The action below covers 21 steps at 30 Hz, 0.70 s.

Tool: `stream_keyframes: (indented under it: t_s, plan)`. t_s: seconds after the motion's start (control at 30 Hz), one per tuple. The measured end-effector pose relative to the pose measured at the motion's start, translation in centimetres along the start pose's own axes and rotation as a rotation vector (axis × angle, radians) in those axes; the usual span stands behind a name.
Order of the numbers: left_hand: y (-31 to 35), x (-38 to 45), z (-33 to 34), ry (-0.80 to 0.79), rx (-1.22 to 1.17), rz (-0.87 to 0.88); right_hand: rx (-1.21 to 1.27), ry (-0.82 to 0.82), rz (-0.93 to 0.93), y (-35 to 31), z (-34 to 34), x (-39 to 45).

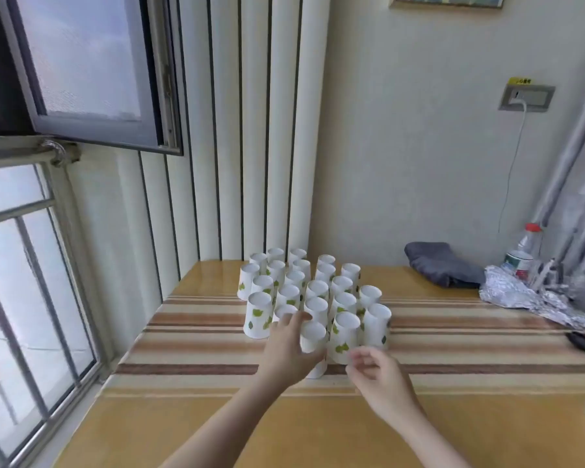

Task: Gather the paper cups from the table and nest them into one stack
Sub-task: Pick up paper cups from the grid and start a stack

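Several white paper cups with green leaf prints stand upside down in a tight cluster [314, 292] on the wooden table [200, 430]. My left hand [289, 352] wraps around the left side of the nearest cup [313, 337], thumb under it and fingers reaching up past its base. My right hand [379, 373] hovers just right of that cup, fingers loosely curled, near the foot of a leaf-printed cup [343, 336], holding nothing.
A striped runner [200, 332] crosses the table under the cups. A folded grey cloth [439, 263], crumpled foil [520, 293] and a red-capped bottle [524, 253] sit at the back right. A window and railing line the left side.
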<state>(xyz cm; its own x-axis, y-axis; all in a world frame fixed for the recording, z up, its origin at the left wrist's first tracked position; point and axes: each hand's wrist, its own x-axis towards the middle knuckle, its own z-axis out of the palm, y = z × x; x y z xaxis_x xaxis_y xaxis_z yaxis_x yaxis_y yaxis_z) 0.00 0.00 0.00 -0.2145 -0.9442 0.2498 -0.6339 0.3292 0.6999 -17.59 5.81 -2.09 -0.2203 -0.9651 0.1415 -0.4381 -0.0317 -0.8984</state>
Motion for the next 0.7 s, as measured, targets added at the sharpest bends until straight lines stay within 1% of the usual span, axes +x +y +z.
stream_keyframes:
  t_s: [0.07,0.13,0.23,0.33,0.4,0.47,0.5,0.6,0.63,0.67,0.7]
  plan:
    - [0.4,1.1,0.8,-0.058,0.292,0.04,-0.049,-0.031,0.044,0.3,1.2,0.7]
    - [0.5,2.1,1.5,-0.085,0.493,0.049,-0.076,-0.069,0.074,0.8,2.5,1.2]
    - [0.2,3.4,2.3,-0.103,0.589,0.055,-0.079,-0.038,0.08,1.5,3.9,1.8]
    - [0.3,3.1,2.1,-0.105,0.529,0.06,-0.049,-0.032,0.081,1.7,4.9,2.0]
    - [0.3,2.5,1.2,-0.056,0.37,0.035,0.073,-0.079,0.063,1.7,5.3,1.7]
    - [0.3,1.8,-0.5,-0.002,0.069,-0.059,0.275,-0.125,0.036,1.0,4.8,1.4]
    - [0.1,1.4,-1.3,-0.002,-0.103,-0.127,0.368,-0.146,0.034,0.4,4.3,1.2]
    - [-0.5,-0.4,-3.0,-0.159,-0.692,-0.325,0.618,-0.197,0.046,-1.9,2.7,1.5]
    - [-1.0,-0.8,-3.2,-0.199,-0.833,-0.351,0.614,-0.213,0.037,-2.7,2.3,1.7]
    - [-1.4,-1.3,-3.3,-0.236,-0.917,-0.343,0.528,-0.226,0.016,-3.5,2.0,1.9]
    - [-1.9,-1.9,-3.3,-0.264,-0.923,-0.313,0.378,-0.234,-0.024,-4.2,1.8,2.0]
